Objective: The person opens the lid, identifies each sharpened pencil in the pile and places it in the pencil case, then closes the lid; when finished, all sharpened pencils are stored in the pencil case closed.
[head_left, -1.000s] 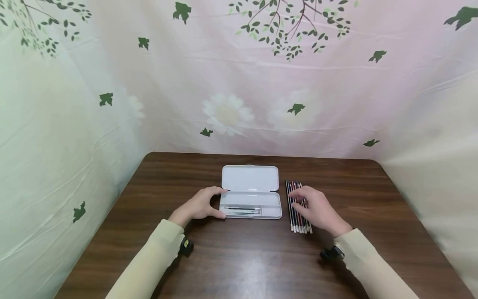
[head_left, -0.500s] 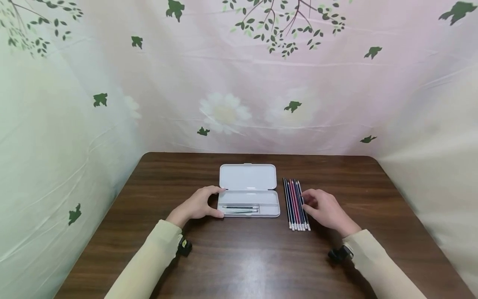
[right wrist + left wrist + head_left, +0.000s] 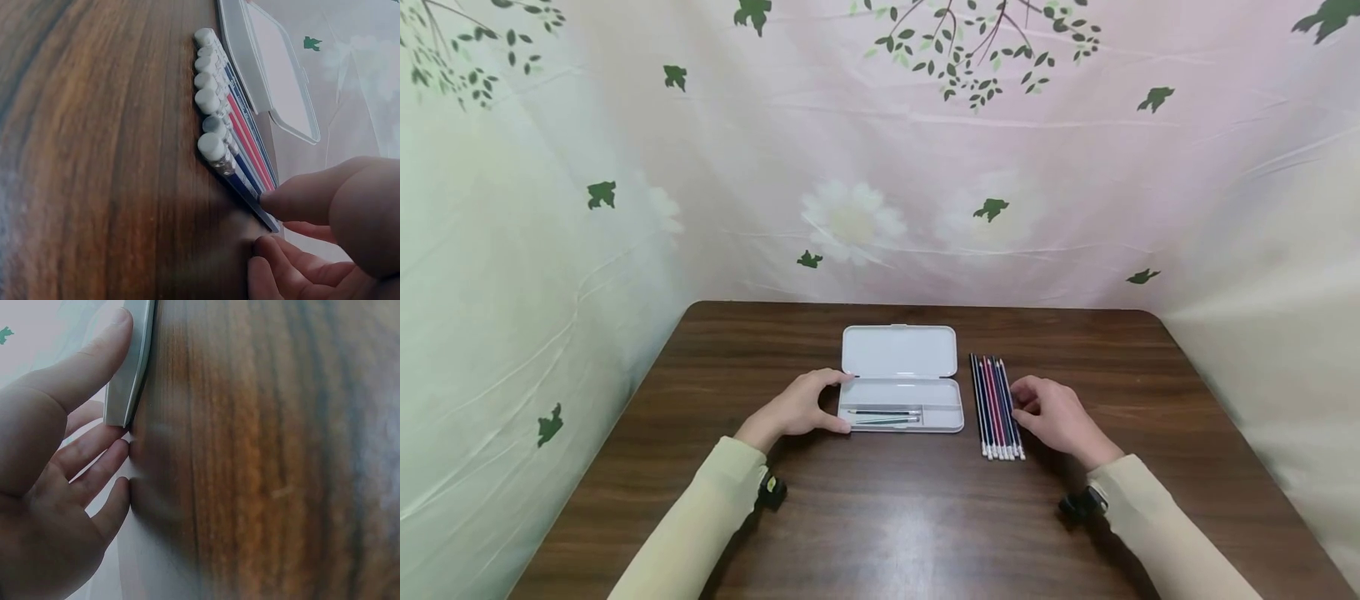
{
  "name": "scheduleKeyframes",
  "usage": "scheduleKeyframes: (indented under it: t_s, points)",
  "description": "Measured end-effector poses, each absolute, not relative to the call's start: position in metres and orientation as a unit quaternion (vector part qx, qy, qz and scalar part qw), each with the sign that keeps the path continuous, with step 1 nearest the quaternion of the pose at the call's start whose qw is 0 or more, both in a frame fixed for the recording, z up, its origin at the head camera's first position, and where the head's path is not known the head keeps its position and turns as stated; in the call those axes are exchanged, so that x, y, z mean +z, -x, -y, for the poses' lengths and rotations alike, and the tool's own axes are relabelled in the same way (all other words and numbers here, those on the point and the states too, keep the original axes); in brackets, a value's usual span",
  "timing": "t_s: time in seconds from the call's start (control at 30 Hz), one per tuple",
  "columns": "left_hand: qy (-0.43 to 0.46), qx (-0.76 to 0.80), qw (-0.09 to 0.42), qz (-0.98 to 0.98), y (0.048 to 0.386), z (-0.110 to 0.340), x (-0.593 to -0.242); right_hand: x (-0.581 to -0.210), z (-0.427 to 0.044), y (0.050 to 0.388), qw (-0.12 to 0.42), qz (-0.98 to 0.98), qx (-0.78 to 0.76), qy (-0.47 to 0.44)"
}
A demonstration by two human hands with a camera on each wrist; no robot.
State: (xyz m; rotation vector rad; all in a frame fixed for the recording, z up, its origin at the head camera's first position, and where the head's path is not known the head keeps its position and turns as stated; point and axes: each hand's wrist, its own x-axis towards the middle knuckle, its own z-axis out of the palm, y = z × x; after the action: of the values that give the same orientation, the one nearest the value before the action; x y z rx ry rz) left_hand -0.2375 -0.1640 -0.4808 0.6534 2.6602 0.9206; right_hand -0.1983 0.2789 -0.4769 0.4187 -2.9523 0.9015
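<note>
An open white pencil case (image 3: 898, 350) lies on the table, its lid folded back. Two slim pencils (image 3: 883, 413) are in its front compartment. My left hand (image 3: 800, 406) grips the case's left end, the thumb on the front wall (image 3: 125, 403) and the fingers round the far side. To the right of the case lies a row of several dark and red pencils (image 3: 994, 408), white erasers (image 3: 211, 147) toward me. At the row's right edge, my right hand (image 3: 1060, 417) pinches the outermost pencil (image 3: 245, 192) between thumb and fingers; part of the grip is hidden.
The brown wooden table (image 3: 880, 517) extends around the case and the pencils. A printed cloth (image 3: 730, 183) with leaves and flowers hangs behind and along both sides. Each wrist wears a small black camera.
My right hand has moved from over the pencils to their right edge, leaving the row in full view. The pencils lie closer to parallel. My left hand stays at the case.
</note>
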Motion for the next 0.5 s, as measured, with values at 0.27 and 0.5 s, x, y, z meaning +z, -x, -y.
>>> scheduleKeyframes:
  t_s: [0.27, 0.5]
  points:
    - [-0.222, 0.319, 0.128, -0.913, 0.2374, 0.1635, -0.4782, -0.4760, -0.2756, 0.2023, 0.015, 0.954, 0.278, -0.109]
    - [-0.222, 0.321, 0.129, -0.912, 0.2366, 0.1628, -0.4781, -0.4758, -0.2752, 0.2026, 0.024, 0.959, 0.265, -0.103]
